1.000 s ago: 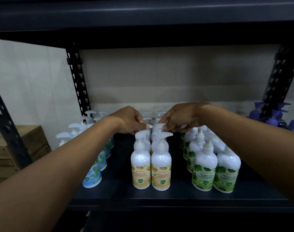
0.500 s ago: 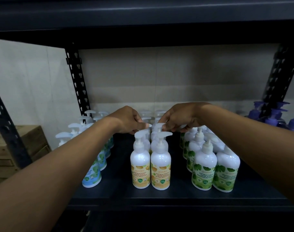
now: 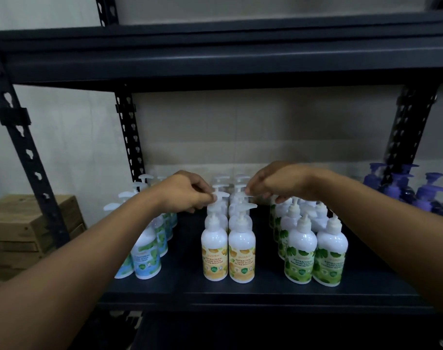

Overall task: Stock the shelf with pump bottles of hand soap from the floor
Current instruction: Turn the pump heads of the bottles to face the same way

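Note:
White pump bottles with yellow labels [image 3: 214, 251] stand in two rows running back on the dark shelf [image 3: 240, 291]. My left hand [image 3: 187, 193] reaches over the left row, fingertips pinched on the pump head of a bottle behind the front one. My right hand [image 3: 273, 183] hovers over the right row, fingers pinched on a pump head further back. Rows of green-labelled bottles [image 3: 301, 253] stand to the right and blue-labelled bottles [image 3: 147, 256] to the left, partly hidden by my left forearm.
Purple pump bottles [image 3: 427, 195] crowd the far right of the shelf. The upper shelf board [image 3: 215, 61] hangs low overhead. A perforated black upright [image 3: 129, 132] stands at the back left. Cardboard boxes [image 3: 26, 228] are stacked outside the rack on the left.
The view has tilted upward, so the shelf sits lower in the frame and more of the upper board shows. Both hands stay on the pump heads of the yellow-label rows.

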